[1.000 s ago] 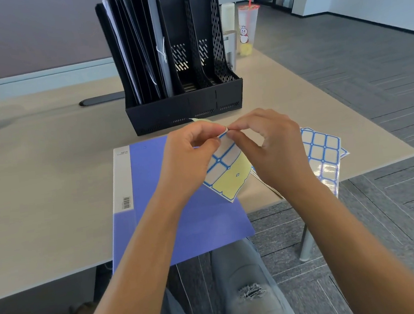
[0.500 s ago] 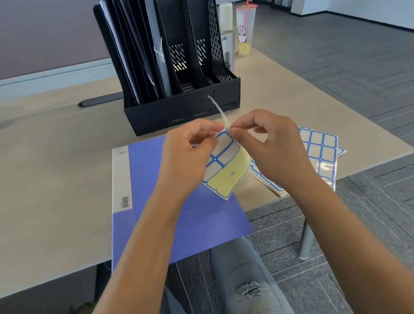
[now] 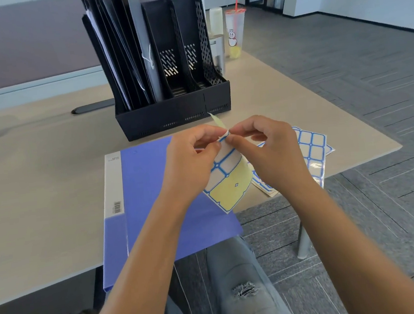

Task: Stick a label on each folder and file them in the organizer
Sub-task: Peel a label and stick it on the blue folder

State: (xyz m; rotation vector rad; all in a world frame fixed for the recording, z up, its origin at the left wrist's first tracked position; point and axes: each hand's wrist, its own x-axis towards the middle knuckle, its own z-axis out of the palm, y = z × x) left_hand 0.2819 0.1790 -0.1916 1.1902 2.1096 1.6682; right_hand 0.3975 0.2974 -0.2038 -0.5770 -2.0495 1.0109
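Label sheet [image 3: 230, 180]: we hold it in the air between both hands, just above the blue folder [image 3: 154, 200]. Our left hand [image 3: 191, 166] pinches the sheet's upper edge with thumb and curled fingers, while our right hand [image 3: 269, 155] pinches a peeling label [image 3: 217, 122] at the same top corner, so that the two sets of fingertips nearly touch. The label's pale free end curls up and away from our hands. The lower part of the sheet, bare yellow backing, hangs below our left wrist. The folder lies flat on the desk [image 3: 38, 187] under our left forearm, its near end jutting over the desk edge. More label sheets [image 3: 312, 150] lie on the desk under and beyond our right hand. Past both hands stands the black file organizer [image 3: 171, 114], folders upright in its left slots. Behind it, beyond our right hand, stands a plastic cup [image 3: 235, 31] with a red straw.
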